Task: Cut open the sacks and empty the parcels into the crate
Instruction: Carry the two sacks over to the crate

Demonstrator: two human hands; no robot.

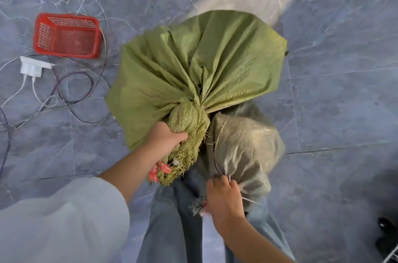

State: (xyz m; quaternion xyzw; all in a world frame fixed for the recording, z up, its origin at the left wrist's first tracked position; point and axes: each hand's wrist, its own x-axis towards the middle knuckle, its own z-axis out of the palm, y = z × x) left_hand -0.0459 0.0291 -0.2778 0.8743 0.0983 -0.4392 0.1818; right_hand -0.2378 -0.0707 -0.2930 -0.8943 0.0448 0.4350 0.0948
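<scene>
The left hand (165, 140) is gripping the knotted neck of the large green woven plastic sack (193, 64), with its fingers curling around the bunched fabric. Red paper tags (158, 171) are hanging at the frayed mouth just below this hand. The sack body is spreading forward of the hand; whether it is touching the grey marble-patterned tile floor (333, 90) cannot be told.

The right hand (224, 196) is clutching the gathered top of the smaller grey-beige woven sack (243, 144), which is lying against the green sack's right side.

The red perforated plastic crate (66, 35) is standing on the floor, well apart to the left of both sacks. A white plug adapter (32, 66) with trailing cables (71, 90) is lying just beside the crate.
</scene>
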